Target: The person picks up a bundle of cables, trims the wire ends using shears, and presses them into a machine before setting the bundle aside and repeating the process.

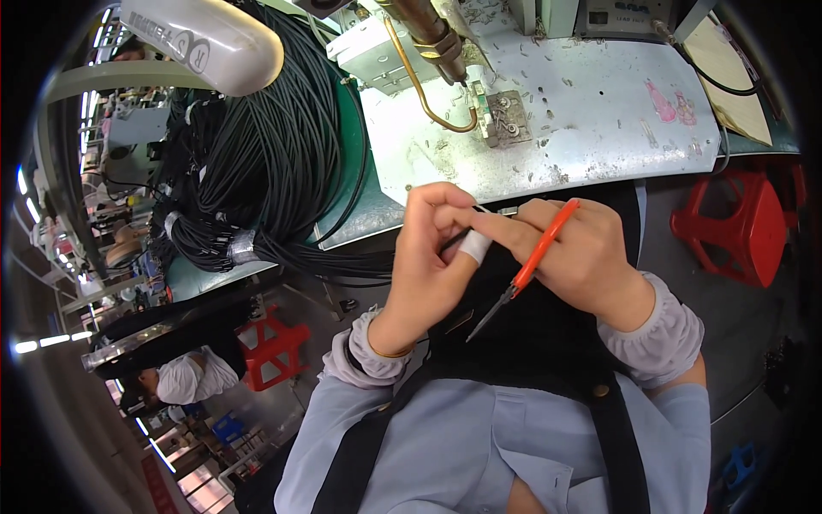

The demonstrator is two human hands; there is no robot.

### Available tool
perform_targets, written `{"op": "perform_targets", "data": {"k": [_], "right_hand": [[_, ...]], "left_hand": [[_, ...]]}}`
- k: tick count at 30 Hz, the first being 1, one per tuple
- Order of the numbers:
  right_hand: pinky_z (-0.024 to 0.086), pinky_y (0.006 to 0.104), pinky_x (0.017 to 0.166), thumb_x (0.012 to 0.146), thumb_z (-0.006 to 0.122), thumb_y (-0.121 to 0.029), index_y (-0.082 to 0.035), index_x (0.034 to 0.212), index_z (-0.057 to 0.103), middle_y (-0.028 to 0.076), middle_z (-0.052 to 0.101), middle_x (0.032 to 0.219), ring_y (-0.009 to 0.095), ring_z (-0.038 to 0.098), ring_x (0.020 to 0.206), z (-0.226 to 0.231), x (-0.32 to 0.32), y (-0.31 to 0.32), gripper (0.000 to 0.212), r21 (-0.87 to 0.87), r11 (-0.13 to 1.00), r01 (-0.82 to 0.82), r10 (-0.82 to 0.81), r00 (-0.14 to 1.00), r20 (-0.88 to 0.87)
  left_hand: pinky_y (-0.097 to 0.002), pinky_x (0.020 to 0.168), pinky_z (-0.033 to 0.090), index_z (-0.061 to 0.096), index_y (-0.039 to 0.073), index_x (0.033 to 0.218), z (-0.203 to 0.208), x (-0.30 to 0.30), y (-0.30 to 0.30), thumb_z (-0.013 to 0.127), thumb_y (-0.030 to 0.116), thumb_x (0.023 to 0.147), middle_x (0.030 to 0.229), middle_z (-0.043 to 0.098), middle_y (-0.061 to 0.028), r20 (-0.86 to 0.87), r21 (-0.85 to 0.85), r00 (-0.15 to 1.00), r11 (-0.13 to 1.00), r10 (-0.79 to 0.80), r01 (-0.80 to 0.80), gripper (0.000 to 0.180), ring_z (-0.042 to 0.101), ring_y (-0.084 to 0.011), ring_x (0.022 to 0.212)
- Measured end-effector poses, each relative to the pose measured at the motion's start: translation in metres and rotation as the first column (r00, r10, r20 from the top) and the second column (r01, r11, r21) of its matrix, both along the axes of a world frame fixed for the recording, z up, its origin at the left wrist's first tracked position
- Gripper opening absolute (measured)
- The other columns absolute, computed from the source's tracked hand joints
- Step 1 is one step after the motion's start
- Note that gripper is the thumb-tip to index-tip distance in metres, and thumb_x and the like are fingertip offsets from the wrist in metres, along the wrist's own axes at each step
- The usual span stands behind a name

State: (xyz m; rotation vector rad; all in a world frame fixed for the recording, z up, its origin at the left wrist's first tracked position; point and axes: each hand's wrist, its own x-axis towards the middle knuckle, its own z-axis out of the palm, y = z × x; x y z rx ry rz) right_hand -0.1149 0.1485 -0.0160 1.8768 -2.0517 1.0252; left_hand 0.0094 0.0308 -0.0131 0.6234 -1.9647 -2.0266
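Observation:
My left hand (pixel 424 270) is closed in a pinch around the end of a black cable (pixel 454 244). White tape (pixel 476 247) is wrapped on its thumb. My right hand (pixel 578 257) is closed with a pair of red-handled scissors (pixel 535 257) in its palm, the dark pointed blades angled down toward my lap. The fingertips of both hands meet at the cable end, just in front of the table edge. Thin wire ends seem to show between them, but the fingers hide most of this spot.
A metal table plate (pixel 591 111) with scattered scraps lies ahead, under a machine head (pixel 437 47) with a small block (pixel 507 118). Coiled black cables (pixel 282 128) fill the left. A lamp (pixel 214 47) hangs upper left. Red stools (pixel 741 227) stand at the right and left; another person (pixel 193 377) sits left.

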Motion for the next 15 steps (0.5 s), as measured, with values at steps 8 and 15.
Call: {"op": "perform_targets", "data": {"k": [8, 15], "right_hand": [[0.037, 0.0230, 0.044, 0.067, 0.064, -0.002, -0.007, 0.097, 0.060, 0.002, 0.049, 0.059, 0.013, 0.047, 0.047, -0.004, 0.000, 0.001, 0.030, -0.055, 0.998, 0.043, -0.022, 0.938, 0.345], [0.039, 0.0207, 0.049, 0.073, 0.061, -0.001, -0.005, 0.097, 0.059, 0.005, 0.052, 0.063, 0.011, 0.049, 0.050, -0.015, 0.001, 0.002, 0.025, -0.071, 0.996, -0.057, 0.086, 0.338, 0.937]], "left_hand": [[-0.0170, 0.062, 0.038, 0.032, 0.004, 0.106, 0.005, -0.002, -0.006, 0.051, -0.008, 0.078, 0.083, 0.052, -0.0043, -0.008, 0.251, 1.000, 0.968, 0.022, -0.019, 0.036, 0.048, -0.0057, 0.073], [-0.0160, 0.058, 0.038, 0.041, 0.001, 0.100, -0.003, 0.001, -0.008, 0.052, -0.003, 0.080, 0.080, 0.054, -0.0037, -0.039, 0.289, 0.997, 0.954, -0.068, 0.076, 0.024, 0.048, -0.0041, 0.069]]}}
